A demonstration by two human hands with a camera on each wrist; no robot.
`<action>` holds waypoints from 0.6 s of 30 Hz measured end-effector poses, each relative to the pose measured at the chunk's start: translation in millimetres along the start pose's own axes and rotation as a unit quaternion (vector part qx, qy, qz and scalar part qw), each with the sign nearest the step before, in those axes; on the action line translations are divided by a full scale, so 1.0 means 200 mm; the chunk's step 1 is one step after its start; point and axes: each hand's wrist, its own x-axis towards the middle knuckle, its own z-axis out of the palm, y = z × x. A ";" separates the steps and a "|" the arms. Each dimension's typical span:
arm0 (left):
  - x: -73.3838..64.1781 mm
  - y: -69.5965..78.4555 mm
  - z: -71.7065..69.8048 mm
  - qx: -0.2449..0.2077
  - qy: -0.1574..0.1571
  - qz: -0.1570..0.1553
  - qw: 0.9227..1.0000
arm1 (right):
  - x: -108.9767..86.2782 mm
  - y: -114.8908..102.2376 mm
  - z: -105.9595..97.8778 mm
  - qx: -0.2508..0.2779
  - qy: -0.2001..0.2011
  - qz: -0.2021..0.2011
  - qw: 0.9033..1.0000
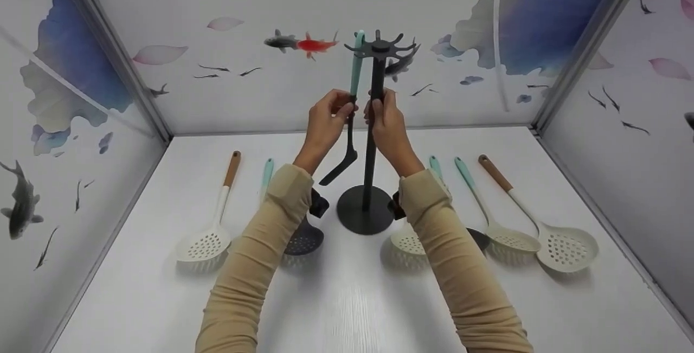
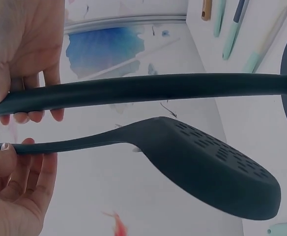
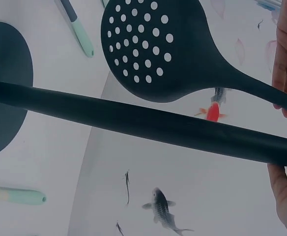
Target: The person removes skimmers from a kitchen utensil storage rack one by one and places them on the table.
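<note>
My left hand (image 1: 328, 122) pinches a dark skimmer (image 2: 202, 162) low on its mint handle (image 1: 356, 74), where the mint meets the dark neck. The perforated head hangs downward, beside the pole. At the top, the handle's end stands among the hooks (image 1: 381, 46) of a black utensil stand (image 1: 370, 163); whether it is caught on one, I cannot tell. My right hand (image 1: 390, 125) grips the stand's upright pole (image 3: 133, 118) below the hooks. The stand's round base (image 1: 358, 214) rests on the white table.
On the table's left lie a white skimmer (image 1: 205, 244) with a brown handle and a dark skimmer (image 1: 303, 240), partly behind the left sleeve. To the right lie a white skimmer (image 1: 406, 242), a mint-handled one (image 1: 512, 236) and a brown-handled one (image 1: 566, 249). Printed walls (image 1: 217, 98) enclose the table.
</note>
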 end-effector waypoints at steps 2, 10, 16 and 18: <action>0.00 0.00 0.00 -0.003 0.008 -0.003 1.000 | 0.00 0.00 0.00 -0.001 -0.001 0.000 1.000; 0.01 -0.03 -0.04 -0.025 0.028 -0.022 0.999 | 0.00 0.00 0.00 0.015 0.001 0.009 1.000; -0.01 -0.10 -0.13 -0.056 0.053 -0.046 0.996 | 0.00 -0.01 0.00 0.007 0.006 0.012 1.000; -0.03 -0.14 -0.18 -0.048 0.067 -0.059 0.995 | 0.00 -0.01 0.00 0.008 0.005 0.013 1.000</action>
